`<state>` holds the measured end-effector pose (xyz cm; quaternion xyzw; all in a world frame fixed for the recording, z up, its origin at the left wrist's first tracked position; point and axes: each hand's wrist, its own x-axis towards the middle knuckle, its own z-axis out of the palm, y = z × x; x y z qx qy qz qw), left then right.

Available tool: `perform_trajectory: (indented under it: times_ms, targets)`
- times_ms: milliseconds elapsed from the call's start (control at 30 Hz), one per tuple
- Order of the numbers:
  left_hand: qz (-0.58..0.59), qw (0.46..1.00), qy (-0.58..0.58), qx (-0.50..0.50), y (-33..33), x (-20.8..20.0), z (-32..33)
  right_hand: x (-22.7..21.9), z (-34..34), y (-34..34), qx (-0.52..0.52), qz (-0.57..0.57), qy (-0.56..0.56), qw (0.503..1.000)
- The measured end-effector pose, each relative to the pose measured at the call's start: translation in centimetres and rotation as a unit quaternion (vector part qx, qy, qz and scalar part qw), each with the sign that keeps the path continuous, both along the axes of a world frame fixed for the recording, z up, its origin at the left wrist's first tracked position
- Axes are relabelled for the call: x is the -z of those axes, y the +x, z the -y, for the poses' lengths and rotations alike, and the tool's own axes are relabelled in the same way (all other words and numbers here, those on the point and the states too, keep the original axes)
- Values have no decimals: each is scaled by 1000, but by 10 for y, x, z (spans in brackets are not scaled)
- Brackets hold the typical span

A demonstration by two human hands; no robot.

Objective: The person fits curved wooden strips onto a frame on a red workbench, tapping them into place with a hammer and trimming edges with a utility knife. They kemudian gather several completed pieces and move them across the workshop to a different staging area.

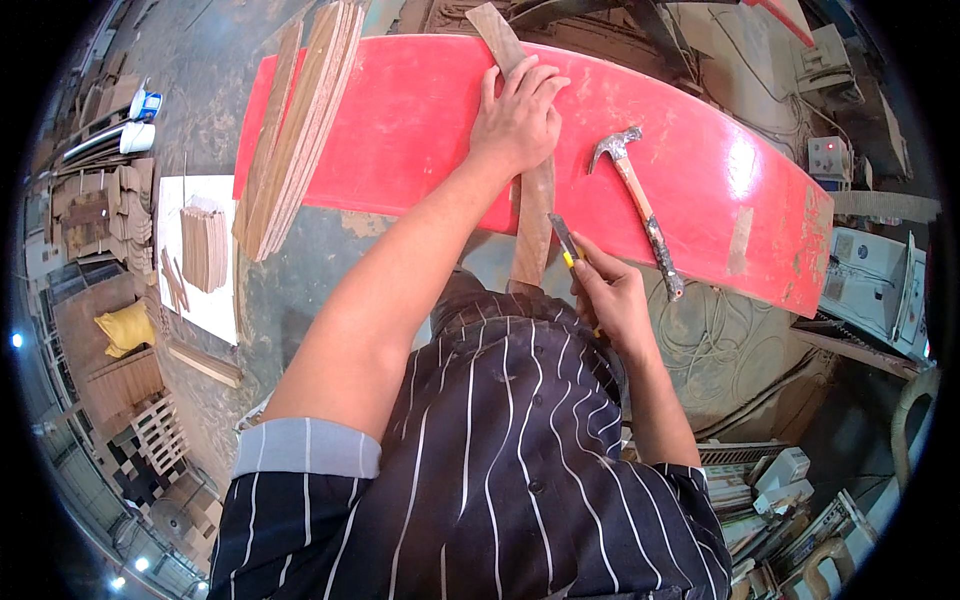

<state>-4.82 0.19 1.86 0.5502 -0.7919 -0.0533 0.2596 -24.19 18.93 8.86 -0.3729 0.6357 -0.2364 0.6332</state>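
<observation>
A narrow brown wooden strip (535,210) lies across the red table top, its near end reaching back to my waist. My left hand (515,120) rests palm down on the strip's far part, fingers stretched out and spread, pressing on it. My right hand (610,292) is closed around a utility knife (566,240) with a dark body and yellow parts. The knife points up and away, its tip close to the strip's right edge; whether it touches cannot be seen. To the right, a claw hammer (640,200) with a worn wooden handle lies on the table.
The red curved table (400,120) carries a stack of long wooden strips (305,130) on its left. Beyond that, a white board (210,310) on the floor holds short wooden pieces (205,248). Cables (710,335) coil below the table's right side, near a light-coloured machine (870,275).
</observation>
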Motion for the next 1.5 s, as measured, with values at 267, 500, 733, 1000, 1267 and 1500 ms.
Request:
perform_trajectory:
  times_ms: [267, 500, 733, 1000, 1267, 1500]
  targets:
    - [-1, 1000, -3, 4, 1, 2, 3, -3, 10, -10, 50, 141, 113, 982]
    - [-3, 1000, -1, 5, 3, 4, 4, 8, 6, -8, -11, -12, -80, 997]
    - [-6, 1000, 4, 6, 3, 3, 4, 14, 7, -3, -51, -87, -139, 985]
    - [-3, 1000, 3, 4, 4, 3, 4, 16, 9, -6, -85, -116, -179, 973]
    - [-11, 1000, 1, 1, 2, 0, 2, 22, 18, -15, -120, -105, -182, 970]
    - [-13, 1000, -3, 0, 1, 1, 3, 2, 34, -16, -91, 17, -20, 996]
